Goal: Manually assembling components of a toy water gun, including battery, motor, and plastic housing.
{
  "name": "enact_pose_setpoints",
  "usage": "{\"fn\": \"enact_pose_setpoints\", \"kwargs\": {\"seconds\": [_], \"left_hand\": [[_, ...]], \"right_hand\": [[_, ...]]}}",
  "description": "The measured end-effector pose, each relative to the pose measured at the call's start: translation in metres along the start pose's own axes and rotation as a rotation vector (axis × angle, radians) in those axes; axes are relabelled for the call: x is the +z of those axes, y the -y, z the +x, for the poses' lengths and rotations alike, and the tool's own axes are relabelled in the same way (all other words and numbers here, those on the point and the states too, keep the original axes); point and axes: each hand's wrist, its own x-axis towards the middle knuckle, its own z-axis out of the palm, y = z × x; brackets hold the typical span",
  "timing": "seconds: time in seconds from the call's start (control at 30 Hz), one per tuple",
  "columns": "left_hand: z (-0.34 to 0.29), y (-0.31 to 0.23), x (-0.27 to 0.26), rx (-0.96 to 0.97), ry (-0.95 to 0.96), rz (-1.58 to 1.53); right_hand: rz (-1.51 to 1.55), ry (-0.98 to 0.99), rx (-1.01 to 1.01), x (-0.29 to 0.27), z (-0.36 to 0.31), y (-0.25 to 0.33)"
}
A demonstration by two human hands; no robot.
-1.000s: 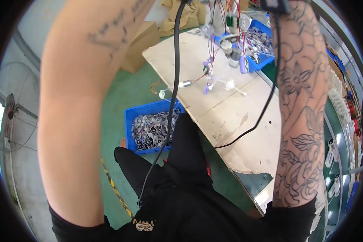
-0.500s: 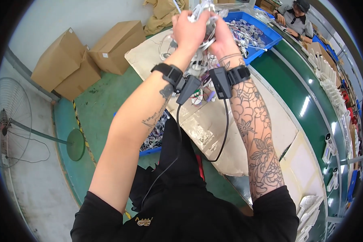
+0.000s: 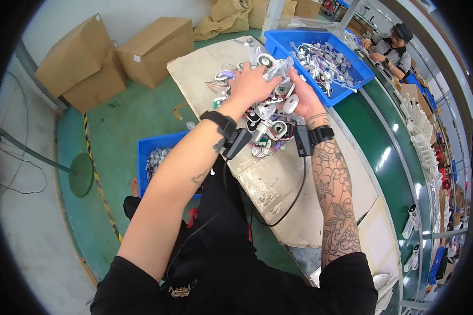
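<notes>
A heap of small wired parts, with white round housings, thin coloured wires and clear plastic bags, lies on the cardboard-covered table. My left hand rests over the heap's upper left, fingers spread and touching the parts. At its right side, my right hand is turned palm inward with fingers stretched out, cupping the edge of the heap. A white round part lies against that palm. Clear plastic sits between the two hands. Both wrists wear black straps with small cabled devices.
A blue bin of similar parts stands just beyond my right hand. Another blue bin sits low at the left, below the table. A green conveyor runs along the right with white housings. Across it sits a co-worker.
Both hands have come down and parted from a bunch of parts held together higher up. Those parts now lie in the spread-out heap under my hands. The view has shifted slightly.
</notes>
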Motion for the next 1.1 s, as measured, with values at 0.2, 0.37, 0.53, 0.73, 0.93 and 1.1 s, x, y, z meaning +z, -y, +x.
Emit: {"fn": "enact_pose_setpoints", "kwargs": {"seconds": [0.2, 0.37, 0.53, 0.73, 0.93, 1.1], "left_hand": [[-0.065, 0.035, -0.032, 0.307, -0.012, 0.113], [-0.134, 0.084, 0.0, 0.477, 0.065, 0.294], [-0.118, 0.088, 0.015, 0.472, 0.02, 0.267], [-0.076, 0.078, 0.032, 0.539, -0.044, 0.295], [-0.026, 0.088, 0.039, 0.465, -0.044, 0.32], [-0.046, 0.101, 0.017, 0.493, -0.043, 0.251]], "right_hand": [[-0.44, -0.035, -0.065, -0.02, -0.045, 0.025], [-0.845, -0.16, -0.22, -0.029, -0.065, 0.016], [-1.295, -0.261, -0.495, -0.039, -0.113, -0.018], [-1.606, -0.315, -0.639, -0.043, -0.112, -0.093], [-1.635, -0.398, -0.743, -0.046, -0.046, -0.085], [-1.8, -0.352, -0.552, -0.019, -0.051, -0.058]]}}
